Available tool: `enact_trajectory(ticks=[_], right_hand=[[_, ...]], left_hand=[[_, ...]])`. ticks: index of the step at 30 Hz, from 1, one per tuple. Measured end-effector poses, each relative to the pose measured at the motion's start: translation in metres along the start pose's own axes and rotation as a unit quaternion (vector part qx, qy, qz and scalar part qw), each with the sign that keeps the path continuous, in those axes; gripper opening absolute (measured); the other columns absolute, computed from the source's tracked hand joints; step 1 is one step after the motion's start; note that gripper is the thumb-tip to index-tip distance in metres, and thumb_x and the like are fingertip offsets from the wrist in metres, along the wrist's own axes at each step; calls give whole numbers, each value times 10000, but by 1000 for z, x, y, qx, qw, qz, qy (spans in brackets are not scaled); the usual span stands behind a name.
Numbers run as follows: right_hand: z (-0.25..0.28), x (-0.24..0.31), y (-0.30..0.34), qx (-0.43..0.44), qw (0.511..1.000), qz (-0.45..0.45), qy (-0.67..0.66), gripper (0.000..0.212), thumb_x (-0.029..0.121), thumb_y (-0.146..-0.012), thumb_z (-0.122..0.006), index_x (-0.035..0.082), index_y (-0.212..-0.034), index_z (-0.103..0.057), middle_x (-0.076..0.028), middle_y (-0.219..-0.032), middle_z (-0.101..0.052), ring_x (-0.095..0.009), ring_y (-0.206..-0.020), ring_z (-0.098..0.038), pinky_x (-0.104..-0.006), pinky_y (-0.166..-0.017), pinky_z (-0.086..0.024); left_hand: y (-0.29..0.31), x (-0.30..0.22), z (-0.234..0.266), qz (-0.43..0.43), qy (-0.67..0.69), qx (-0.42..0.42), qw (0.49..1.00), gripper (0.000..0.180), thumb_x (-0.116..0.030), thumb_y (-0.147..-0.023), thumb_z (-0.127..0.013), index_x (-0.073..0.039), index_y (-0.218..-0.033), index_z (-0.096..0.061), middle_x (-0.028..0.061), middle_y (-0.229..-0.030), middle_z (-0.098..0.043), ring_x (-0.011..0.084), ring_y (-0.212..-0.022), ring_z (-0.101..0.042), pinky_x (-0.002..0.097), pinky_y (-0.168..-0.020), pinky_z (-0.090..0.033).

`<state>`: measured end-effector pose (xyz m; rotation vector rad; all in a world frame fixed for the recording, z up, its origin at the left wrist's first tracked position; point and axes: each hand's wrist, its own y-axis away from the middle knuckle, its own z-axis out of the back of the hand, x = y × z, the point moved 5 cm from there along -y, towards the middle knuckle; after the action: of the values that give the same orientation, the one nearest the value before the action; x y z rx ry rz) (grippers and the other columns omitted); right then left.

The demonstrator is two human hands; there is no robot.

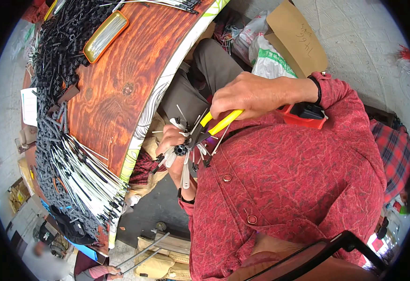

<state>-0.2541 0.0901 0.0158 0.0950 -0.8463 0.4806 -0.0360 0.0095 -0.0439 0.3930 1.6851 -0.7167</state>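
Note:
My right hand is closed around the yellow handles of a pair of pliers. The pliers' jaws meet a small black hub with several thin white ribs fanning out from it. My left hand holds this hub assembly from behind, close to my red shirt, and its fingers are partly hidden by the ribs. Both hands work in the gap between my chest and the edge of the reddish wooden table.
The table carries a heap of black plastic parts, a bundle of white rods with black tips and a yellow tray. Bags and cardboard lie on the floor. A person in plaid sits at the right. Another person's hand shows at bottom left.

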Motion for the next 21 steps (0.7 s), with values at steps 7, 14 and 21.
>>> enact_trajectory(ticks=[7,14,21], right_hand=[[-3,2,-3,-55,998,39,7,132,104,-838,-634,103,-968,-611,-52,-898,-640,-305,-813,-654,-415,-621,-505],[-12,-14,-2,170,964,-60,-196,212,101,-858,-690,30,-1058,-678,-100,-982,-706,-233,-834,-688,-355,-691,-534],[-39,-35,2,318,765,-207,-520,331,261,-928,-723,-29,-1086,-690,-89,-966,-715,-173,-811,-693,-294,-725,-557]], left_hand=[[6,-2,5,-6,2,7,1000,288,-241,-764,-771,-19,-872,-623,75,-753,-577,232,-782,-497,385,-779,-412],[2,11,4,-52,7,43,998,226,-151,-718,-745,-12,-806,-590,107,-770,-613,254,-741,-546,393,-738,-445],[-2,7,1,-68,18,92,993,281,-228,-701,-769,-13,-833,-645,100,-750,-625,249,-718,-534,395,-750,-414]])
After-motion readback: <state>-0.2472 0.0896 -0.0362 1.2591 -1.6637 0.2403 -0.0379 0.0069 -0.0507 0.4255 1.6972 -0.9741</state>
